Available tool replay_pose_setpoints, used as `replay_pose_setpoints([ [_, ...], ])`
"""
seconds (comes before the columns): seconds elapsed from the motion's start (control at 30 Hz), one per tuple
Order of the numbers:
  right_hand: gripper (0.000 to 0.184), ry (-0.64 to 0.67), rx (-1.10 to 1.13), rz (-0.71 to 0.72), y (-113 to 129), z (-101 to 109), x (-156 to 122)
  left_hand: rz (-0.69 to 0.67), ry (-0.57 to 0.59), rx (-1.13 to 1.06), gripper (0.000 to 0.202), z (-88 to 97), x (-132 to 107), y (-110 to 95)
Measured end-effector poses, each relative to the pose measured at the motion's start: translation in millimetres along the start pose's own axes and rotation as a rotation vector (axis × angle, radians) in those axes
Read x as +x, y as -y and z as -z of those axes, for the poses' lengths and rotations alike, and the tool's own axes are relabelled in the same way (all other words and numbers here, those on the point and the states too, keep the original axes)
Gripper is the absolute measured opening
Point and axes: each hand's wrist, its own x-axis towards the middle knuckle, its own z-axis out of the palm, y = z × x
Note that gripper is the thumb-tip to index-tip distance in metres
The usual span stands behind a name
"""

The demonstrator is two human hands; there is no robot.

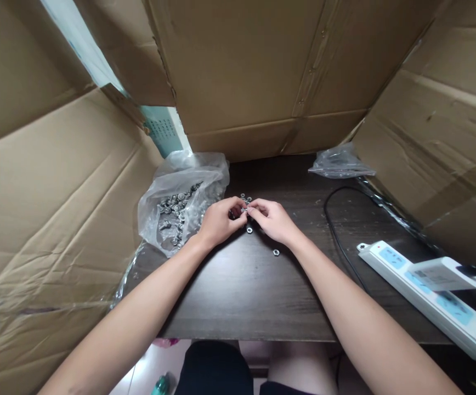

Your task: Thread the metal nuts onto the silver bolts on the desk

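Note:
My left hand (222, 220) and my right hand (271, 219) meet over the middle of the dark table. Between their pinched fingertips is a small shiny metal fastener (244, 209), perhaps a screw or bolt; the fingers hide most of it. Several hex nuts lie around the hands: one nut (249, 230) just below the fingertips, another nut (276, 253) nearer to me, and a nut (243, 195) among a few behind. Close by my left hand, an open clear plastic bag (149, 211) holds many small metal fasteners (176, 206).
Cardboard walls (246, 71) enclose the dark wooden table (254, 307) at the back and sides. At the right lie a white power strip (411, 285) with a plugged-in adapter (443, 274) and a black cable (332, 225). A folded clear bag (340, 162) rests at the back right.

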Motion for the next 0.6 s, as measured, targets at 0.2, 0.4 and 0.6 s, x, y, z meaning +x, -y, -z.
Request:
replay_pose_setpoints([
  [0.2, 0.018, 0.0, -0.001, 0.002, -2.1, 0.3, -0.3, -0.014, -0.009, -0.013, 0.01, -0.7, -0.2, 0.5],
  [0.4, 0.023, 0.01, -0.011, 0.004, -1.6, 0.5, -0.5, -0.009, -0.004, -0.044, 0.01, -0.8, 0.4, -0.9],
  [0.6, 0.027, 0.006, -0.02, -0.007, -0.3, 0.7, -0.9, 0.001, -0.019, -0.041, 0.009, -0.4, 0.5, 0.4],
])
